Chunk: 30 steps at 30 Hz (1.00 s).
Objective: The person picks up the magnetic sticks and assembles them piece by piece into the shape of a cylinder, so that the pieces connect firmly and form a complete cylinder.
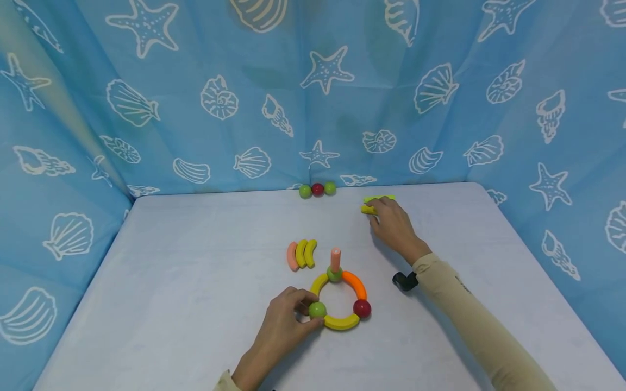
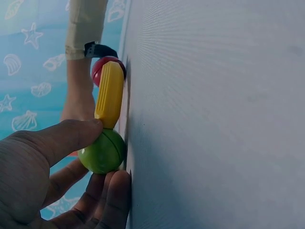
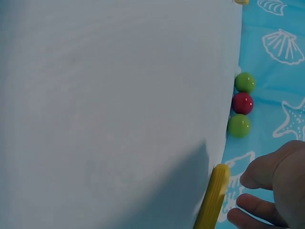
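Note:
A ring of curved yellow (image 1: 341, 322) and orange (image 1: 355, 284) pieces joined by balls lies on the table. My left hand (image 1: 286, 320) grips its green ball (image 1: 317, 310); in the left wrist view the thumb lies where that green ball (image 2: 106, 151) meets a curved yellow piece (image 2: 109, 93). The ring also has a red ball (image 1: 362, 308) and a far green ball (image 1: 335, 273), from which a pink stick (image 1: 335, 259) stands up. My right hand (image 1: 393, 224) is over a yellow stick (image 1: 368, 209) and a bright green stick (image 1: 371, 199). In the right wrist view its fingers are apart from the yellow stick (image 3: 212, 198).
Two green balls and a red ball (image 1: 318, 189) stand in a row at the table's back edge. One pink (image 1: 292, 256) and two yellow curved pieces (image 1: 305, 253) lie behind the ring. A black strap (image 1: 405, 281) is by the right forearm. A blue curtain (image 1: 274, 108) hangs behind.

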### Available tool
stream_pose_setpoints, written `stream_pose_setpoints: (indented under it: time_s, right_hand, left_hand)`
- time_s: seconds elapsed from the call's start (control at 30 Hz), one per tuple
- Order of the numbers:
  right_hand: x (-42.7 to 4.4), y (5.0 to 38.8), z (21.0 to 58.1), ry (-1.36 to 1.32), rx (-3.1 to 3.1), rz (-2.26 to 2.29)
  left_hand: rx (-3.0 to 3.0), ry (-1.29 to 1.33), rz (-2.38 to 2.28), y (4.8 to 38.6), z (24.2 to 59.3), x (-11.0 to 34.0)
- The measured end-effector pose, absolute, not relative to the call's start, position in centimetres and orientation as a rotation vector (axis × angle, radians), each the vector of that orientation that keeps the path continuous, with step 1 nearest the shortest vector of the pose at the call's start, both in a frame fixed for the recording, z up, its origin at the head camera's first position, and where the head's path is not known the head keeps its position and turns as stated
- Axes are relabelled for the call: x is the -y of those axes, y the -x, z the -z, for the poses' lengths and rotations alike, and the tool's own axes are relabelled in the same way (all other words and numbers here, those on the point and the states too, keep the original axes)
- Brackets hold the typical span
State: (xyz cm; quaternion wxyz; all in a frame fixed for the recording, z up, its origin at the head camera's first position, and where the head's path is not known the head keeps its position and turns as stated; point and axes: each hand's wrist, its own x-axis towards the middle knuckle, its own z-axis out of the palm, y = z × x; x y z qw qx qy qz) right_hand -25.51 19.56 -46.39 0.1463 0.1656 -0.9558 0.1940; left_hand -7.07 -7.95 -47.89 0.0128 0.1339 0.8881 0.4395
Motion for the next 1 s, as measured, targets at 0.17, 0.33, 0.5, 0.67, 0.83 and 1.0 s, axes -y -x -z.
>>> stream_pose_setpoints:
  time_s: [0.17,0.33,0.5,0.67,0.83,1.0]
  right_hand:
    - [-19.5,26.0,46.5,-0.464,2.782,-0.517]
    - [-19.5,26.7,46.7,-0.472,2.785,-0.482]
    - [-19.4,27.2,46.7,-0.464,2.826,-0.439]
    - [-19.3,27.8,46.4,-0.487,2.873,-0.370]
    - [-19.2,28.2,45.9,-0.528,2.911,-0.283]
    - [-19.1,28.4,45.6,-0.559,2.930,-0.235]
  left_hand:
    - [-2.757,-0.419,-1.380,7.0,48.0,8.0]
    - [-2.751,-0.428,-1.393,7.0,48.0,8.0]
    - [-2.743,-0.436,-1.402,7.1,48.1,8.1]
    - [-2.741,-0.429,-1.395,7.2,48.1,8.1]
    - [-2.747,-0.433,-1.394,7.2,48.1,8.1]
    - [-2.754,-0.432,-1.397,7.2,48.1,8.1]
